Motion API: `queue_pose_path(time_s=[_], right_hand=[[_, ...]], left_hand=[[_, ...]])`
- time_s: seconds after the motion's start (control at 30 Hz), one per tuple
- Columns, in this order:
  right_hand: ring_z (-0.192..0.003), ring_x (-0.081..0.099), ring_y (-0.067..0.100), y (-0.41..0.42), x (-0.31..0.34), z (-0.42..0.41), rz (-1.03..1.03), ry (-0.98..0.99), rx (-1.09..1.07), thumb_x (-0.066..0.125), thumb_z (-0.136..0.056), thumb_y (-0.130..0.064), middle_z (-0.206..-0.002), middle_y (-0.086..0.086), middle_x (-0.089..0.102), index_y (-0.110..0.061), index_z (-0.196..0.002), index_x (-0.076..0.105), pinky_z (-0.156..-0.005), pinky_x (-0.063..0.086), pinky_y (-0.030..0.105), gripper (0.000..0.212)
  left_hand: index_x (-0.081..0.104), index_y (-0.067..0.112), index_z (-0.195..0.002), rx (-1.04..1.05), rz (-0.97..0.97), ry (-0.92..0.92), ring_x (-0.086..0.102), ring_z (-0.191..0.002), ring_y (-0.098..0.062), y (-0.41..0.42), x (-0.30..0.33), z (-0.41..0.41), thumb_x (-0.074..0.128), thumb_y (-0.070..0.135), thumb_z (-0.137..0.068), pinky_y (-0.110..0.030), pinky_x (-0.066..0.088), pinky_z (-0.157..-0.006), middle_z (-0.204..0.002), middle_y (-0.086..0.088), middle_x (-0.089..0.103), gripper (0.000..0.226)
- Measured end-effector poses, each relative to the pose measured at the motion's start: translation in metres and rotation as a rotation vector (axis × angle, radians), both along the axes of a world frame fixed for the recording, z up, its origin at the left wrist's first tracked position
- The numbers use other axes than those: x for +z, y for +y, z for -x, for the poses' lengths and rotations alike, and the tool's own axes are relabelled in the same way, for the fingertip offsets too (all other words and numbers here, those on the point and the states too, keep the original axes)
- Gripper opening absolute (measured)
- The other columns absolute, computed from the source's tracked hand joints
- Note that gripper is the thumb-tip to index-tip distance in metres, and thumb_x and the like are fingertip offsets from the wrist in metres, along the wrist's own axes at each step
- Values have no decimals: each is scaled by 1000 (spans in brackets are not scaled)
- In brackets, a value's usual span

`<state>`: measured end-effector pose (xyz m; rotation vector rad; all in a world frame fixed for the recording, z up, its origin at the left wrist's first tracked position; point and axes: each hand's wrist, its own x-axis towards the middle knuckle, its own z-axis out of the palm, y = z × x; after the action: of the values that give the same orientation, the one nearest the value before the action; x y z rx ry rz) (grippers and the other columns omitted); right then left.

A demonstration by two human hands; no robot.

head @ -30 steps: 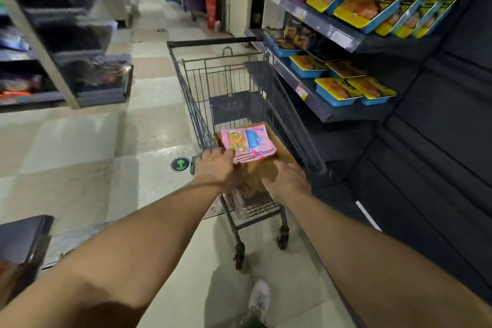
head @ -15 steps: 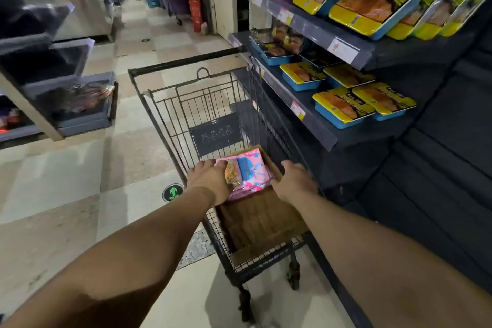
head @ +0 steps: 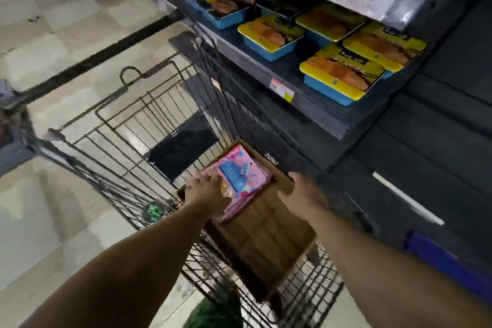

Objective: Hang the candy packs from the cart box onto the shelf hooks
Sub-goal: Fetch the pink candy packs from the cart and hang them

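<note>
Left hand (head: 206,194) grips candy packs (head: 241,174) in box (head: 266,237) — right hand (head: 303,194) open, empty.

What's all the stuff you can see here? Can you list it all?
Cart: one, dark wire, beside the shelf.
Box: one, brown cardboard, in the cart.
Candy packs: a stack, pink and blue, in the box; count unclear.
Trays: at least five, blue with yellow lids, on the shelf.
Shelf: dark, right of the cart.
Price tag: one, on the shelf edge.
Floor: pale tiles.
Left hand: on the packs.
Right hand: at the box's right edge.
</note>
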<state>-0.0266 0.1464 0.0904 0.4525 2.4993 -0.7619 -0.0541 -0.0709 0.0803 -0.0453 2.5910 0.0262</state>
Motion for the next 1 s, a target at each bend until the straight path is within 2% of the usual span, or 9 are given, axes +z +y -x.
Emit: queue_pose_path(time_s=[0.23,0.37,0.47,0.57,0.73,0.8,0.87,0.97,1.0], right_hand=[[-131,49,26,-60,-79,26,186,-307,-386,64,-92,-37,-145,8,51,-16,-144,43,-102,39,29,60],[-112,58,25,-94,-114,54,245,-369,-625,65,-92,-39,-138,5,56,-22,-140,47,-85,46,29,53],[-123,54,28,-110,-143,76,304,-380,-728,66,-93,-33,-144,7,51,-19,-142,44,-89,45,31,56],[-133,46,32,-115,-182,85,399,-336,-799,66,-94,-28,-149,13,44,-12,-148,34,-99,42,32,65],[-126,51,31,-128,-228,90,661,-283,-1029,67,-92,-20,-145,14,48,-14,-152,23,-95,40,39,74],[-101,62,24,-131,-238,91,764,-242,-1158,71,-89,-17,-125,12,62,-13,-148,35,-77,46,31,69],[-82,64,14,-128,-245,88,773,-182,-1164,74,-86,-14,-104,6,68,-6,-130,57,-59,52,20,48],[-84,65,13,-118,-244,78,775,-237,-1153,77,-83,-21,-99,2,68,-17,-107,65,-72,56,27,27],[-81,63,13,-114,-243,74,740,-261,-1159,77,-84,-23,-97,2,68,-18,-104,64,-68,54,24,25]], left_hand=[[28,27,-156,-28,-109,-233,33,-145,-31,-61,-84,77,57,57,-91,-39,34,-115,-160,-9,32,78],[21,23,-159,-69,-195,-296,25,-150,-29,-80,-126,101,59,53,-93,-38,28,-118,-166,-5,20,81],[9,24,-161,-90,-251,-296,21,-151,-33,-83,-155,117,58,53,-93,-47,28,-119,-168,-3,10,89],[-2,22,-161,-111,-275,-265,8,-155,-28,-85,-190,126,57,57,-93,-46,16,-125,-169,-3,2,96],[-20,23,-157,-133,-227,-354,-9,-155,-24,-77,-221,101,43,70,-93,-45,2,-124,-167,-1,-18,101],[-10,24,-160,-124,-227,-346,0,-155,-27,-72,-221,87,40,70,-94,-46,6,-123,-169,-1,-8,94],[14,24,-159,-99,-245,-209,22,-150,-30,-73,-226,87,37,64,-98,-46,20,-119,-166,-6,20,77],[39,22,-148,-13,-305,-13,41,-138,-29,-71,-234,110,41,53,-99,-41,33,-111,-151,-7,45,57],[40,23,-146,58,-333,-24,41,-138,-29,-69,-234,120,44,51,-98,-42,34,-112,-149,-8,46,56]])
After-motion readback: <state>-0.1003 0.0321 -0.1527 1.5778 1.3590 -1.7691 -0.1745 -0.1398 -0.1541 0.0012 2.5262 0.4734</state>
